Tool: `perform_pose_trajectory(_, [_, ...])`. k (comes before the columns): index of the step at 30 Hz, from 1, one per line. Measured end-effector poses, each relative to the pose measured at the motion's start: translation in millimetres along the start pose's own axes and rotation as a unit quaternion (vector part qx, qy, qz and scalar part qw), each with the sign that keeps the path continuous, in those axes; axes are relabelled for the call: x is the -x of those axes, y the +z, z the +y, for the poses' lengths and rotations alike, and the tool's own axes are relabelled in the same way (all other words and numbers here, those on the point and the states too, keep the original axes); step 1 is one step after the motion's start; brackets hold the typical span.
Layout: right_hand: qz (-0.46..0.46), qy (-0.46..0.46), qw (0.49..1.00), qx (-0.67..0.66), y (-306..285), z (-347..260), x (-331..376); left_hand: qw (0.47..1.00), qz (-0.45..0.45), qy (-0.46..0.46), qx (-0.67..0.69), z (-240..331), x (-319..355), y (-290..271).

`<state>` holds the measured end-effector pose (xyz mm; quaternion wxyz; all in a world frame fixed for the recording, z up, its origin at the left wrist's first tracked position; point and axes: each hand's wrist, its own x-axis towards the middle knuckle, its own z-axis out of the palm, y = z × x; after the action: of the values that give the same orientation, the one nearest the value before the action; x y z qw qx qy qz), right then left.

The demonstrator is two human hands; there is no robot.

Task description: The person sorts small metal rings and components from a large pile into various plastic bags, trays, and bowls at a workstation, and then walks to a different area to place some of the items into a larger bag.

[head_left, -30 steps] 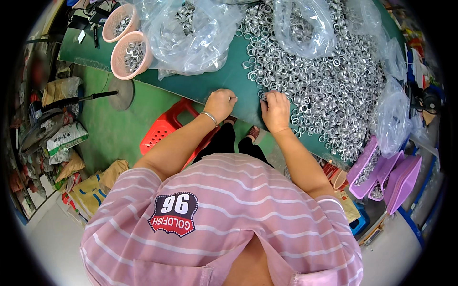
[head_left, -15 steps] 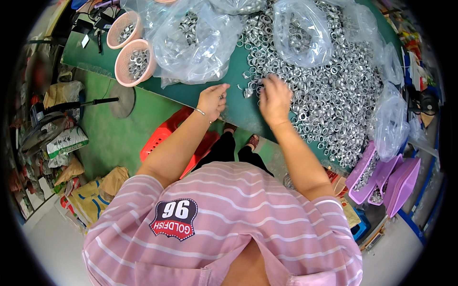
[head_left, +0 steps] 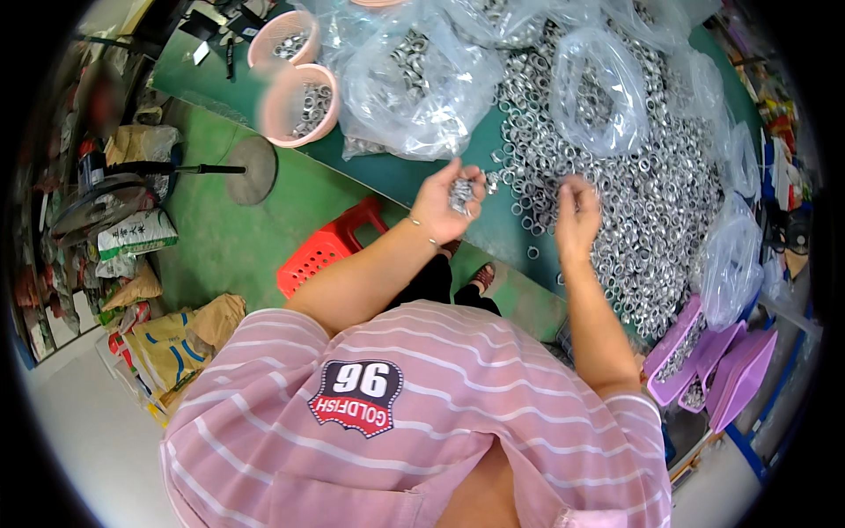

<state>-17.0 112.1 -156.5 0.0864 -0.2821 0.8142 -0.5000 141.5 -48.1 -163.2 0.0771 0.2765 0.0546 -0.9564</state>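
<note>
My left hand (head_left: 449, 204) is raised palm-up above the green table (head_left: 400, 176) and cups a small handful of metal rings (head_left: 460, 192). My right hand (head_left: 576, 211) hovers beside it with its fingers pinched together; whether a ring is between them is too small to tell. Both hands are at the near edge of a large loose heap of silver metal rings (head_left: 642, 194) spread over the table.
Clear plastic bags of rings (head_left: 414, 79) lie on the table, another bag (head_left: 731, 264) at the right. Two pink bowls (head_left: 304, 106) hold rings at the left. Purple scoop trays (head_left: 704, 352) sit lower right. A red stool (head_left: 326, 251) and sacks (head_left: 176, 339) stand on the floor.
Both hands have lifted off the table's near edge and moved farther over it; the left hand has turned palm-up with rings gathered in it.
</note>
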Motion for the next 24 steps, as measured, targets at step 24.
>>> perform_pose_trajectory(24, [-0.197, 0.417, 0.514, -0.724, 11, -86, 59, 0.632, 0.154, 0.640, -0.408, 50, 84, 29])
